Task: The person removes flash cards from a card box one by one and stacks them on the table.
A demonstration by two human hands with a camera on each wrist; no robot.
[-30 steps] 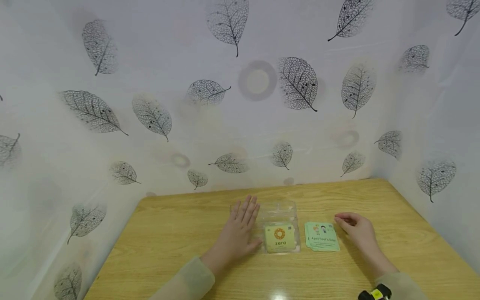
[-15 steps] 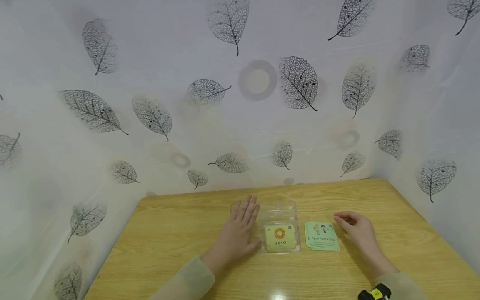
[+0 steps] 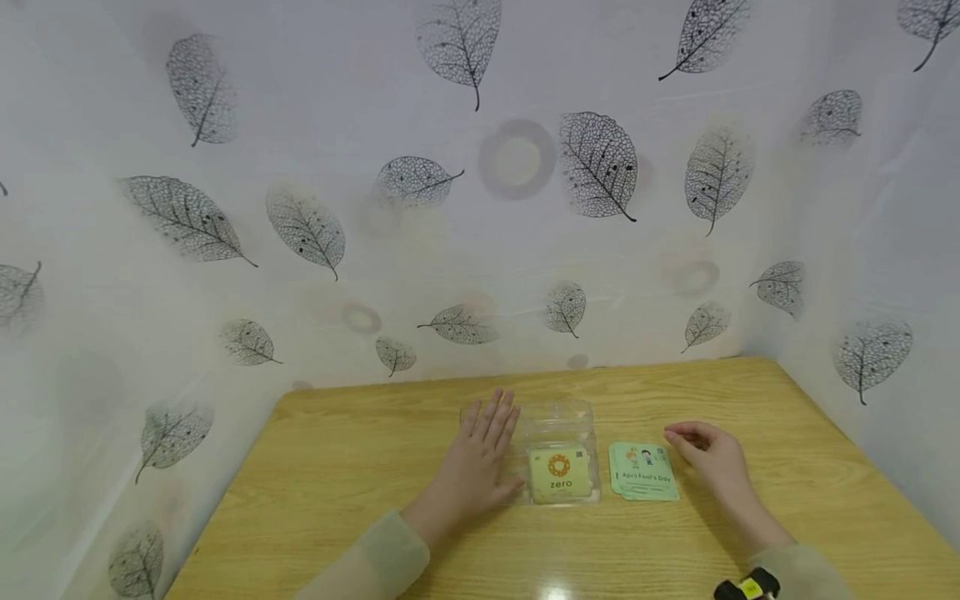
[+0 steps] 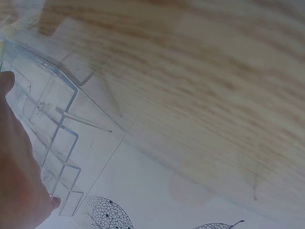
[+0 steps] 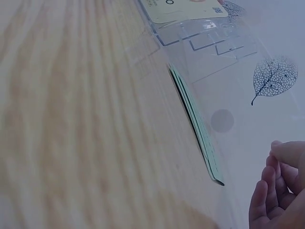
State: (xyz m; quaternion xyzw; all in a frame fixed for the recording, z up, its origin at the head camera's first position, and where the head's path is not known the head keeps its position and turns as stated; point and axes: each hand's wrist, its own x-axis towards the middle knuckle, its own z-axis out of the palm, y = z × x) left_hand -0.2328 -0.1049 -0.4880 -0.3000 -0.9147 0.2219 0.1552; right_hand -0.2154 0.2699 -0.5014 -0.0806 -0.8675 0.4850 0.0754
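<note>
My left hand lies with straight fingers against the left side of a clear plastic stepped card holder. The left wrist view shows the holder's stair-like edge beside that hand. Yellow cards, the top card printed "zero" under an orange ring, sit in the front step. To the right, a loose stack of green cards rests on the table, its top one reading "April Fool's Day". Just right of it hovers my right hand, fingers loosely curled, thumb near the fingertips and nothing held.
The wood-grain table reaches back to a white curtain with dark leaf prints, which also hangs at both sides. A black device with a yellow patch is worn at the right wrist.
My right hand has drifted very slightly left, closer to the green cards. The left hand, the holder and the cards stay as they were.
</note>
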